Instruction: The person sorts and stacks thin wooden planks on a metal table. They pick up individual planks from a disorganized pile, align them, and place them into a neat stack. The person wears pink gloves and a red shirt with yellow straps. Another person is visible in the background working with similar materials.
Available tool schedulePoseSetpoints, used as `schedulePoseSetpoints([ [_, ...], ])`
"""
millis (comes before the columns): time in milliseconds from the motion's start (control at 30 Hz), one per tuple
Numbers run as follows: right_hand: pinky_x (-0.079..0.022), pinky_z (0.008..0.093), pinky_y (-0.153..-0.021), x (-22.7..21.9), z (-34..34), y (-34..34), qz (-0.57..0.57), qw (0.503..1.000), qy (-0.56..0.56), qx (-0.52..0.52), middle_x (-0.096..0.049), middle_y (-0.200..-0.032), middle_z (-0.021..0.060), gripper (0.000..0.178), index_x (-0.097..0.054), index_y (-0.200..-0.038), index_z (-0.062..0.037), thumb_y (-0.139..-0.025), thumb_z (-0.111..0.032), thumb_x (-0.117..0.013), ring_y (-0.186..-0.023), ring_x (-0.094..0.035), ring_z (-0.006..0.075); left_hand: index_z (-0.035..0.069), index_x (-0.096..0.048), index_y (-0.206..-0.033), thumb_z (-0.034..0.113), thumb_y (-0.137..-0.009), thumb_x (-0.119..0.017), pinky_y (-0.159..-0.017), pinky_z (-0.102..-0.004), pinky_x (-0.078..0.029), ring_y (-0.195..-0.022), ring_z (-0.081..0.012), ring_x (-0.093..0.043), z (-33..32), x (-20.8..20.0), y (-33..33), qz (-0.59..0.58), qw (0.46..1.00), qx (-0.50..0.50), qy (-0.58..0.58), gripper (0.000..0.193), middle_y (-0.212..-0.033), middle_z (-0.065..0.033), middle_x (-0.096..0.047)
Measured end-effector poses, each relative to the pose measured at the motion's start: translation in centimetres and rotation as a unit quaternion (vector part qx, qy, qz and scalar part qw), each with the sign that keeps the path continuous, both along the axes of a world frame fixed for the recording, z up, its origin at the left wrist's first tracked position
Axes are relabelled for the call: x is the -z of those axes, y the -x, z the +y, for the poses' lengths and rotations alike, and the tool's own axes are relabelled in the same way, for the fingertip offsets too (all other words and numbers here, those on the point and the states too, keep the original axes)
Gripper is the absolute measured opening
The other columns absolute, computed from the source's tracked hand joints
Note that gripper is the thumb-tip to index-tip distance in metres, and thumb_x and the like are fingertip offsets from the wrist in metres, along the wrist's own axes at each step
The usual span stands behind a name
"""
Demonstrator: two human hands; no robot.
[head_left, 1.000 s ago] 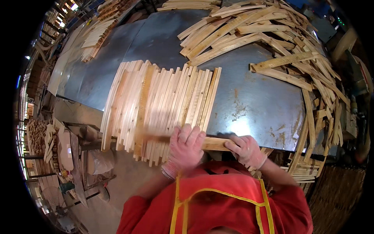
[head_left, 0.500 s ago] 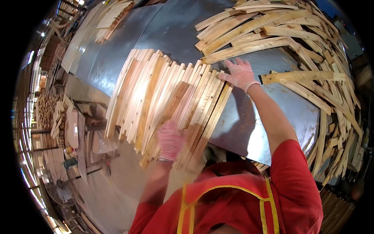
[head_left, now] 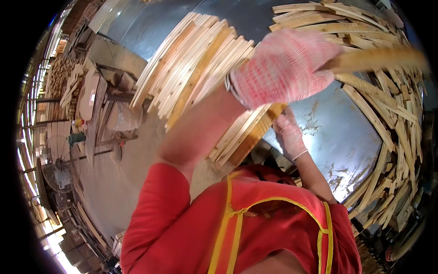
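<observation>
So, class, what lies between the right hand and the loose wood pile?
Head view: only stained metal tabletop lies between the right hand and the loose wood pile.

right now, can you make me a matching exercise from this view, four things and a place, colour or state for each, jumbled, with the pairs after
1. left hand
2. right hand
3. apron
4. loose wood pile

A. red with yellow edging
B. beside the right end of the strip row
C. heaped at picture right
D. gripping a wooden strip

Pairs: 1-D, 2-B, 3-A, 4-C
</observation>
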State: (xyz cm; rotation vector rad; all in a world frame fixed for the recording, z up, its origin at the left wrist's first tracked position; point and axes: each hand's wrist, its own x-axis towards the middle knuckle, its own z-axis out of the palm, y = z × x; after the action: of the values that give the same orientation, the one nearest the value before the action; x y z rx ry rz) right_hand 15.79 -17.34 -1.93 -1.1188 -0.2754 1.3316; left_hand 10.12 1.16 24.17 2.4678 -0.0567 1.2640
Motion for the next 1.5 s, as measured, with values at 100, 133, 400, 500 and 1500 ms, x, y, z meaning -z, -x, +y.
schedulePoseSetpoints([
  [100,-0.056,0.0339,-0.082,0.1,0.4,0.2,0.184,0.975,0.055,0.114,-0.059,-0.099,0.0021,0.043,-0.056,-0.137,-0.0107,-0.108,-0.041,-0.064,-0.086,-0.059,0.0175,0.015,-0.075,-0.112,0.017,-0.085,-0.079,-0.086,-0.0436,-0.061,-0.097,-0.0347,-0.075,1.2,0.2,2.8,0.233,0.969,0.051,-0.056,0.028,-0.108,-0.0149,-0.074],
  [133,-0.058,0.0352,-0.082,0.2,0.1,0.2,0.229,0.969,0.016,0.094,-0.061,-0.1,0.003,0.04,-0.057,-0.133,-0.0109,-0.11,-0.043,-0.061,-0.085,-0.061,0.0186,0.017,-0.076,-0.114,0.016,-0.086,-0.078,-0.088,-0.0429,-0.062,-0.1,-0.0336,-0.075,2.2,2.3,4.4,0.168,0.981,0.045,-0.089,0.028,-0.114,-0.0154,-0.074],
  [400,-0.056,0.0299,-0.059,1.7,3.2,1.5,0.383,0.92,0.013,0.082,-0.057,-0.081,-0.0022,0.028,-0.062,-0.115,-0.0135,-0.107,-0.039,-0.07,-0.067,-0.058,0.0124,0.016,-0.071,-0.137,0.017,-0.098,-0.071,-0.091,-0.0416,-0.06,-0.108,-0.0331,-0.072,6.8,17.4,21.1,0.628,0.774,-0.029,0.077,0.039,-0.127,-0.022,-0.071],
  [500,-0.049,0.0267,-0.051,-0.1,4.4,3.4,-0.009,0.988,0.153,0.021,-0.062,-0.085,0.0003,0.049,-0.053,-0.14,-0.0065,-0.099,-0.024,-0.076,-0.058,-0.053,0.0124,0.013,-0.07,-0.139,0.026,-0.098,-0.072,-0.093,-0.0438,-0.059,-0.108,-0.0338,-0.073,5.4,20.8,23.0,0.544,0.806,-0.13,0.194,0.043,-0.126,-0.021,-0.073],
  [1500,-0.062,0.0376,-0.067,-0.8,7.4,0.9,-0.336,0.858,0.288,-0.26,-0.077,-0.105,0.0131,0.057,-0.068,-0.127,0.0075,-0.093,-0.037,-0.079,-0.076,-0.072,0.0223,0.01,-0.076,-0.134,0.058,-0.08,-0.073,-0.125,-0.0393,-0.038,-0.154,-0.0322,-0.043,17.8,15.9,29.3,0.514,0.707,-0.469,0.128,0.072,-0.159,-0.0144,-0.057],
])
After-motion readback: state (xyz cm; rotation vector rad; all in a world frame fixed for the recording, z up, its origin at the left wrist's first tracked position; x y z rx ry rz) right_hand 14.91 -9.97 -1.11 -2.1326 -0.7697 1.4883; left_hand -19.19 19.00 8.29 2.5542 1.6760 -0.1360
